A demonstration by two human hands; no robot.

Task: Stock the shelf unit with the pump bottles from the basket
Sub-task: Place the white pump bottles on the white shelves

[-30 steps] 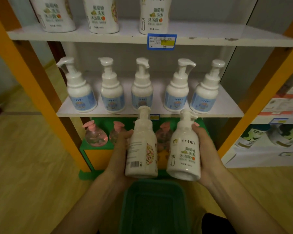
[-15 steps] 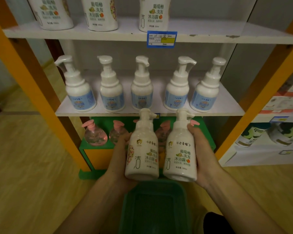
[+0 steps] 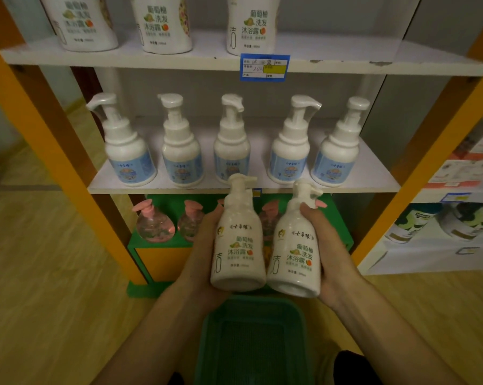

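I hold two white pump bottles side by side above the green basket [image 3: 251,337]. My left hand [image 3: 201,254] grips the left bottle [image 3: 239,240]. My right hand [image 3: 329,254] grips the right bottle [image 3: 294,251]. Both stand upright with their printed labels facing me, below the front edge of the middle shelf [image 3: 373,179]. The basket looks empty. The top shelf [image 3: 346,56] bears three matching white bottles on its left half; its right half is bare.
Several blue-labelled pump bottles [image 3: 180,151] line the middle shelf. Clear bottles with pink pumps [image 3: 154,223] sit on a green stand [image 3: 343,232] at the bottom. Orange uprights [image 3: 54,151] frame the unit. A blue price tag [image 3: 264,67] hangs on the top shelf. Boxed goods [image 3: 457,218] lie at right.
The left bottle has been turned so its front label faces me instead of its barcode side. Both bottles have come closer together and risen slightly toward the shelves.
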